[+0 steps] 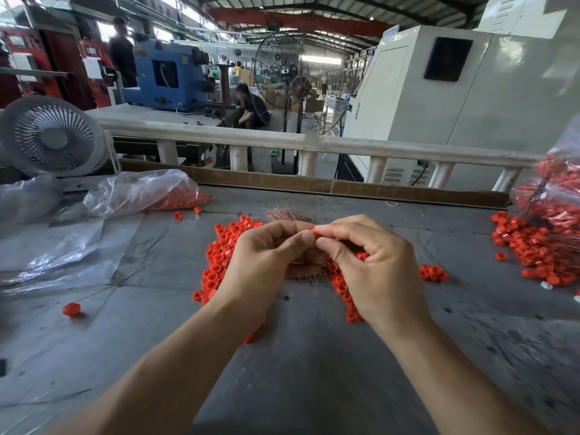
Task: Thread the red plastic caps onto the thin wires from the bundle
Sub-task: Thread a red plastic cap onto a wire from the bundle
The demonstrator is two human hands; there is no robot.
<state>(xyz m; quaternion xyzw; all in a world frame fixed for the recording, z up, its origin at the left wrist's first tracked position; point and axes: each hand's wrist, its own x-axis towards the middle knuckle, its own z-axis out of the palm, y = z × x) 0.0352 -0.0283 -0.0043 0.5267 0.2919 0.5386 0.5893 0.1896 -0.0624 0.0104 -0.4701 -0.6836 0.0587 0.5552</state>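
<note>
One red cap point(314, 231) sits high up between the two hands, just above the big pile of red caps point(219, 255) on the grey worktop point(314, 356). The right hand point(373, 265) pinches this cap with thumb and first finger. The left hand point(266, 262) is curled and meets it, thumb tip right against the cap. It seems to hold the thin wires, but they are too fine to see there. The wire bundle point(290, 215) pokes out just behind the hands like a coppery brush.

I think the cap is being put on a wire right now. Next, the wire tip must find the small hole, and then the cap must slide along.

Far to the right lies a bag of caps point(555, 196), and another bag point(147, 193) lies to the left.
</note>
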